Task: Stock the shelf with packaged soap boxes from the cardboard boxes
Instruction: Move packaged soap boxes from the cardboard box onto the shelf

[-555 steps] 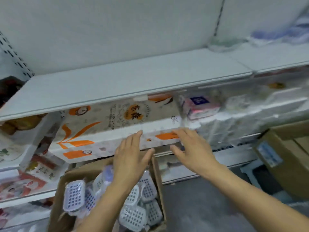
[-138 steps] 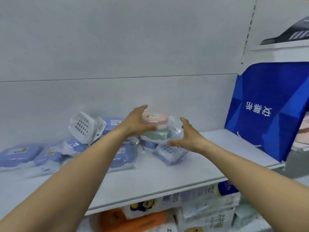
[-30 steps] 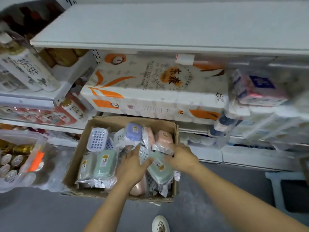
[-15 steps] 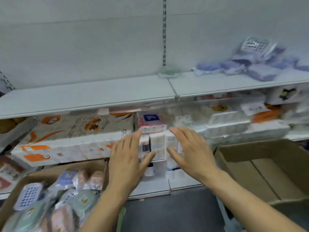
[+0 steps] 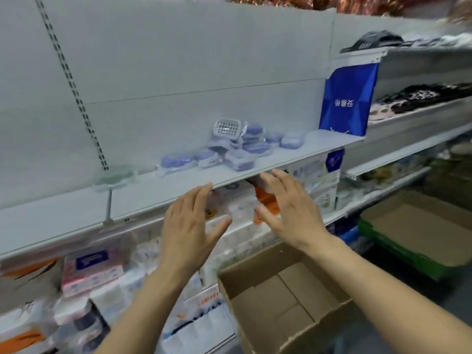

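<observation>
Both hands are hovering with fingers straight and spread, holding nothing: the left hand [image 5: 190, 226] is reaching palm-forward with its fingertips just under the front edge of the white shelf [image 5: 158, 198], and the right hand [image 5: 286, 204] is lifting beside it, well apart from it, thumbs pointing toward each other. Above and beyond the fingertips of both hands, a loose cluster of packaged soap boxes [image 5: 240, 149], mostly purple-blue in clear wrap, is lying on the shelf, with one white grid-patterned piece [image 5: 227, 127] leaning at the back of the heap. Farther left of the left hand, a single pale green soap box [image 5: 112, 176] is sitting alone on the shelf. Below the right wrist, an open cardboard box [image 5: 283, 297] is showing its bare bottom. Behind the hands, blurred tissue packs [image 5: 237, 200] are filling the lower shelf. Up to the right of the right hand, a blue bag [image 5: 348, 98] is standing at the shelf end.
</observation>
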`<state>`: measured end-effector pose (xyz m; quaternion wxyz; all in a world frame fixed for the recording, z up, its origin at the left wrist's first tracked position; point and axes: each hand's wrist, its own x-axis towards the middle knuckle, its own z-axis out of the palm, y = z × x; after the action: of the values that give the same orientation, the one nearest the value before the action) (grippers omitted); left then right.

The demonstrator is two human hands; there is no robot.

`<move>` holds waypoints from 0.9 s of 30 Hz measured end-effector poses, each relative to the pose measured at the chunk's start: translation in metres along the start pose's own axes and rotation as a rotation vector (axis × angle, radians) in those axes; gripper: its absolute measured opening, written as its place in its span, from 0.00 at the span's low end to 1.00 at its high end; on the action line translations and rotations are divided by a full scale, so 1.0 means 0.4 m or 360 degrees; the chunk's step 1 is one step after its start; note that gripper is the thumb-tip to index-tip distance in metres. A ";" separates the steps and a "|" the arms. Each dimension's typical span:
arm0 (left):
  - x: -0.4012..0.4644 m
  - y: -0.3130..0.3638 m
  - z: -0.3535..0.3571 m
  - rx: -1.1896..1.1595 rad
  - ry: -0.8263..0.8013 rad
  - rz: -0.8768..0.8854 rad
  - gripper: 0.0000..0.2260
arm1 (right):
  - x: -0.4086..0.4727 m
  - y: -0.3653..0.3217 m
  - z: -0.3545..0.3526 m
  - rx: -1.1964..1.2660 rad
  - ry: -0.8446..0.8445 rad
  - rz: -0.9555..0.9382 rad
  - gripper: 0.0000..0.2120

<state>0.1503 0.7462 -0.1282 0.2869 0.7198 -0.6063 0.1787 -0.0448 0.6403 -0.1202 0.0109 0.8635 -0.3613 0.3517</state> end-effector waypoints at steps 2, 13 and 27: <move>0.080 0.049 0.049 -0.0002 0.0002 0.0054 0.32 | 0.034 0.090 -0.020 -0.0021 0.0010 0.0039 0.30; 0.513 0.223 0.398 -0.0268 -0.0080 -0.0031 0.32 | 0.338 0.588 -0.012 -0.0047 -0.0157 0.0139 0.30; 0.943 0.202 0.794 -0.0097 -0.0522 -0.0495 0.33 | 0.696 1.028 0.206 0.0008 -0.0608 0.0173 0.31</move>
<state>0.1184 0.2476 -0.1293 0.2303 0.8150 -0.5317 -0.0056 -0.1182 0.1425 -0.1077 -0.0789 0.8938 -0.4021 0.1824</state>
